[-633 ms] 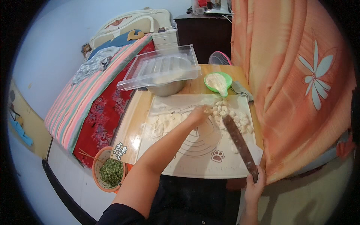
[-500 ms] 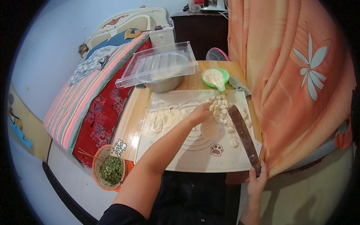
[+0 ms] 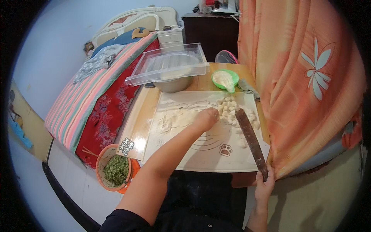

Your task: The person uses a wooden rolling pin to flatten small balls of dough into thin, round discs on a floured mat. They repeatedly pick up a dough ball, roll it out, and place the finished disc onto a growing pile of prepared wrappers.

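My right hand grips the near end of a dark brown rolling pin, which slants away over the right side of a white printed mat. My left hand reaches over the middle of the mat, its fingers curled together; whatever they hold is hidden. Just right of that hand lie several small lumps of dough, partly behind the pin. Thin, pale dough rounds lie on the mat's left part.
A green bowl of flour stands behind the mat, beside a grey cloth. At the back left, a clear plastic tray rests on a metal basin. An orange bowl of chopped green filling sits left, below table height. An orange curtain hangs along the right.
My left hand has drawn slightly left, away from the dough lumps, with its fingers more curled. The rolling pin stays in my right hand. The whole view has shifted a little.
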`<move>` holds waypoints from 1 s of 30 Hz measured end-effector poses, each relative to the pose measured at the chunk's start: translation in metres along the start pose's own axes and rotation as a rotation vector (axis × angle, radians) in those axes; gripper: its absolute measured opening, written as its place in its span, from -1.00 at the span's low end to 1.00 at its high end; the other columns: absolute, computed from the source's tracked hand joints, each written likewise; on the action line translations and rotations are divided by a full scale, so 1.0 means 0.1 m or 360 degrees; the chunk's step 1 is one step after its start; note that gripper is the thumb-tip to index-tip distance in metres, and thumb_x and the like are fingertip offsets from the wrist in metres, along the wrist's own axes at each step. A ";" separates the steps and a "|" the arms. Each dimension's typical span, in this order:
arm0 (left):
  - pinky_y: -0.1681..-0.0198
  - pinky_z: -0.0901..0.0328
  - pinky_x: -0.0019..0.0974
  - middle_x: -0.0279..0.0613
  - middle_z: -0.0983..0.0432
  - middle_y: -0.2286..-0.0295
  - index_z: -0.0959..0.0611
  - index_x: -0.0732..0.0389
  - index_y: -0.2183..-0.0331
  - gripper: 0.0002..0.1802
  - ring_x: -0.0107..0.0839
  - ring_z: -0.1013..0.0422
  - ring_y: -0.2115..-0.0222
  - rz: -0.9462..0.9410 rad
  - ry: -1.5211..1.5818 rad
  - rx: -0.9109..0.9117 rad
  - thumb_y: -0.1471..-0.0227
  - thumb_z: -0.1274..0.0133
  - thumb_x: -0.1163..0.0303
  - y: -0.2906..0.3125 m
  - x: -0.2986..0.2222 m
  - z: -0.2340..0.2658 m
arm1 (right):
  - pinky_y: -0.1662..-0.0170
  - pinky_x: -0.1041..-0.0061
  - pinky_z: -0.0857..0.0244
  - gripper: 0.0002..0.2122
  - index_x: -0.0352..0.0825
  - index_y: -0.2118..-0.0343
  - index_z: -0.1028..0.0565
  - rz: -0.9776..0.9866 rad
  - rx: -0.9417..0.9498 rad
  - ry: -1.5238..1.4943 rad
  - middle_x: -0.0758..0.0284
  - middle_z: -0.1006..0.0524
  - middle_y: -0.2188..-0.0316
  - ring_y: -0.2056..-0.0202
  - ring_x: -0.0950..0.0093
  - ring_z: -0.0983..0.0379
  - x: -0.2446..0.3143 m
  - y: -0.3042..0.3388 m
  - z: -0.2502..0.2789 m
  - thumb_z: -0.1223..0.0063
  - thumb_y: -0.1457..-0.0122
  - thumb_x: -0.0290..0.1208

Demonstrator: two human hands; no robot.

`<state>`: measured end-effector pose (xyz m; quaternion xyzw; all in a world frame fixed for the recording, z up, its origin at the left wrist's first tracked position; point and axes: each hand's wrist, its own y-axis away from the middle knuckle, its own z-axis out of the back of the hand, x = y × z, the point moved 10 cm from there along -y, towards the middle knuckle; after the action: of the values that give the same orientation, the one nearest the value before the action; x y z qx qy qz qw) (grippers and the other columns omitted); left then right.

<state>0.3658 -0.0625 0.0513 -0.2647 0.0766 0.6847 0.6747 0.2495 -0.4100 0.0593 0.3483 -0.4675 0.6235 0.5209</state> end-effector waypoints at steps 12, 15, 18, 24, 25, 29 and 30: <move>0.09 -0.38 -0.22 -0.10 -0.45 0.14 -0.52 0.20 0.05 -0.61 -0.13 -0.41 0.15 -0.0444 -0.0212 0.0010 -0.01 0.03 0.48 1.76 -0.44 0.19 | -0.15 0.34 -0.15 -0.64 -0.45 -0.03 -0.38 0.0015 0.0274 0.0039 0.19 -0.42 0.04 -0.05 0.28 -0.31 0.19 0.18 -0.54 -0.09 -0.16 -0.54; 0.06 -0.37 -0.22 -0.10 -0.44 0.09 -0.54 0.23 0.09 -0.65 -0.12 -0.40 0.12 -0.0373 -0.0117 -0.0055 -0.01 0.00 0.47 1.91 -0.22 0.06 | -0.14 0.28 -0.14 -0.64 -0.44 -0.01 -0.39 0.0137 0.0294 0.0344 0.18 -0.43 0.06 -0.04 0.22 -0.31 0.25 0.13 -0.66 -0.10 -0.13 -0.55; 0.04 -0.36 -0.21 -0.10 -0.43 0.06 -0.53 0.24 0.10 -0.66 -0.09 -0.39 0.08 -0.0206 0.0066 -0.0189 -0.02 -0.02 0.46 1.99 0.10 0.10 | -0.13 0.24 -0.11 -0.64 -0.40 0.03 -0.42 0.0352 0.0380 0.0728 0.20 -0.44 0.09 -0.02 0.19 -0.31 0.22 0.06 -0.86 -0.14 -0.08 -0.53; -0.01 -0.32 -0.16 -0.08 -0.45 0.11 -0.56 0.19 0.10 -0.65 -0.07 -0.36 0.05 0.0001 -0.0196 -0.0408 -0.01 -0.06 0.47 2.18 0.11 0.68 | -0.08 0.24 -0.10 -0.62 -0.26 0.07 -0.47 0.0639 0.0506 0.1010 0.29 -0.47 0.13 0.00 0.24 -0.31 0.30 0.04 -1.32 -0.22 0.02 -0.45; 0.01 -0.32 -0.16 -0.10 -0.46 0.11 -0.57 0.18 0.12 -0.67 -0.07 -0.36 0.06 0.0024 -0.0228 -0.0368 0.00 -0.06 0.47 2.22 0.15 0.70 | -0.05 0.25 -0.13 -0.61 -0.25 0.09 -0.48 0.0689 0.0500 0.1013 0.32 -0.47 0.15 0.01 0.26 -0.32 0.35 0.04 -1.38 -0.23 0.04 -0.45; 0.08 -0.35 -0.17 -0.14 -0.50 0.17 -0.61 0.15 0.19 -0.73 -0.10 -0.40 0.13 0.0021 -0.0161 -0.0408 0.02 -0.07 0.49 2.29 0.21 0.83 | 0.00 0.26 -0.18 -0.62 -0.25 0.10 -0.51 0.0735 0.0543 0.0972 0.34 -0.48 0.18 0.04 0.28 -0.33 0.44 0.01 -1.65 -0.24 0.06 -0.46; 0.07 -0.35 -0.17 -0.14 -0.50 0.18 -0.61 0.16 0.20 -0.73 -0.10 -0.40 0.13 0.0008 -0.0100 -0.0415 0.03 -0.05 0.50 2.28 0.22 0.84 | 0.00 0.26 -0.17 -0.62 -0.25 0.09 -0.51 0.0798 0.0537 0.0932 0.34 -0.48 0.18 0.04 0.29 -0.34 0.45 0.00 -1.74 -0.24 0.06 -0.45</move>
<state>0.1250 -0.0221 0.0550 -0.3285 -0.0336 0.6986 0.6347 0.2489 -0.2309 0.0448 0.1123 -0.2614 0.8715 0.3994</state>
